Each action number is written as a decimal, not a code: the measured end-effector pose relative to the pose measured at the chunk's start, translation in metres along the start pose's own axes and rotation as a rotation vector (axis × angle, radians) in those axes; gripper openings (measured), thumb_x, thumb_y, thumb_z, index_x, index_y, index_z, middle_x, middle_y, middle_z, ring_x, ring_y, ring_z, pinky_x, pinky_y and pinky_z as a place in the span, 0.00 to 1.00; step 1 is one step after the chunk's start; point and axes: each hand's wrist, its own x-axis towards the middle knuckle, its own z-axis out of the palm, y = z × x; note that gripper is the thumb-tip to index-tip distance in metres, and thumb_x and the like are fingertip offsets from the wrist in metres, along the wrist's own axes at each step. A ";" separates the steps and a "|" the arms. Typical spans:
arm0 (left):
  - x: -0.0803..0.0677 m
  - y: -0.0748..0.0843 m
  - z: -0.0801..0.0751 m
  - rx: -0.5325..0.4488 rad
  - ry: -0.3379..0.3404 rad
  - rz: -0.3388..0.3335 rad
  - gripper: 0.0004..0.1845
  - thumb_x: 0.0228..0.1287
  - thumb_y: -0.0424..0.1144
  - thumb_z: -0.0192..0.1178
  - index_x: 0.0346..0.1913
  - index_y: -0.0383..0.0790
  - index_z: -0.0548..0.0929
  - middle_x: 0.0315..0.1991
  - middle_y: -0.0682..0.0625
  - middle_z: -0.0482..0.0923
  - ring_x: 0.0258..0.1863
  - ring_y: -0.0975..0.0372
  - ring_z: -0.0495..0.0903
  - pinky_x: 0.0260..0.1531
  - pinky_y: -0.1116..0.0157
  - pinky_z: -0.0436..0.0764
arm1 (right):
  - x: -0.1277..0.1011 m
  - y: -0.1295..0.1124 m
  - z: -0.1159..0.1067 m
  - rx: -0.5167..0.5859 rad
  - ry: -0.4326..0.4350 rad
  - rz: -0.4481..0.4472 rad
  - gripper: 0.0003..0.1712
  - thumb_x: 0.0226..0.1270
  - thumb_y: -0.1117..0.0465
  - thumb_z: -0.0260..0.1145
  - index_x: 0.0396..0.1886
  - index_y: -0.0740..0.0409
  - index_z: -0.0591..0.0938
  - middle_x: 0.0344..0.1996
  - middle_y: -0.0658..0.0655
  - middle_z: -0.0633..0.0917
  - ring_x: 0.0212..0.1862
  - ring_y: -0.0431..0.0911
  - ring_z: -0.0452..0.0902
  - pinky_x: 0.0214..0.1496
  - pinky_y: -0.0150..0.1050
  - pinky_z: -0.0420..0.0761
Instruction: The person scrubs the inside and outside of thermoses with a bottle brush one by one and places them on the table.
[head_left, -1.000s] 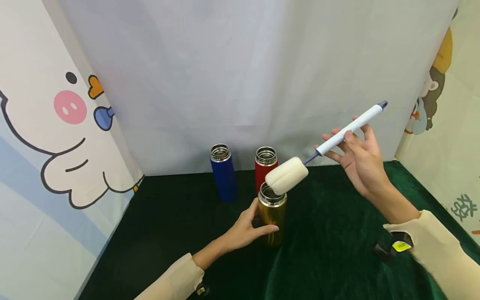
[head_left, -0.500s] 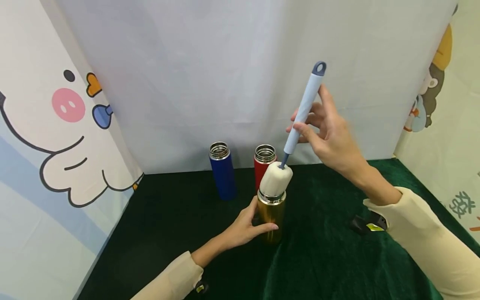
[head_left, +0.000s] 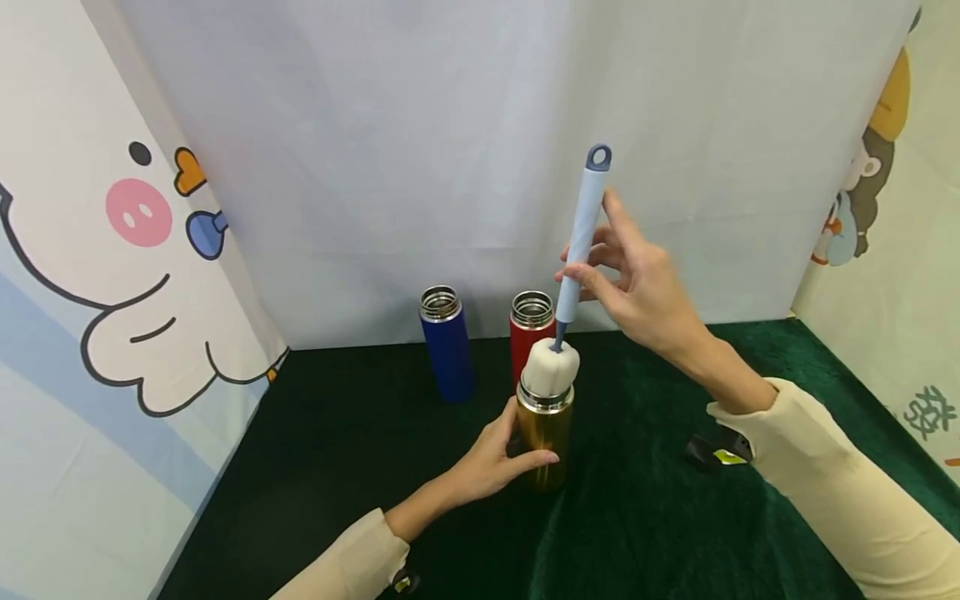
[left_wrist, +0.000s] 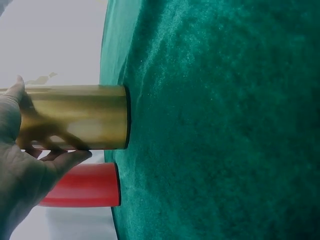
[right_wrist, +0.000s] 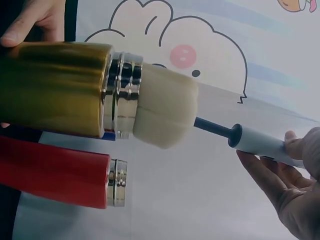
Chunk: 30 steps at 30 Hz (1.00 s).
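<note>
While our right hand (head_left: 645,287) pinches the brush handle (head_left: 581,237) with curled fingers, the sponge head (head_left: 551,369) below that grip sits half inside the mouth of the gold bottle (head_left: 544,437). We think the sponge is soft and squashy, and the handle is light and stiff. Our left hand (head_left: 491,462) wraps around the bottle's smooth, maybe slippery middle, holding it upright on the green cloth (head_left: 645,517).

Open red metal flask (head_left: 531,333) upright on dark green velvet cloth (head_left: 645,517); open blue metal flask (head_left: 446,343) just left of it; white backdrop (head_left: 480,150) behind it.
</note>
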 end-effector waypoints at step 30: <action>0.000 -0.003 0.002 -0.035 -0.028 0.046 0.44 0.74 0.49 0.61 0.80 0.49 0.45 0.78 0.44 0.61 0.74 0.52 0.68 0.73 0.52 0.69 | -0.053 0.019 0.043 -0.018 -0.015 -0.148 0.44 0.56 0.80 0.73 0.73 0.65 0.68 0.41 0.64 0.89 0.37 0.53 0.90 0.41 0.30 0.87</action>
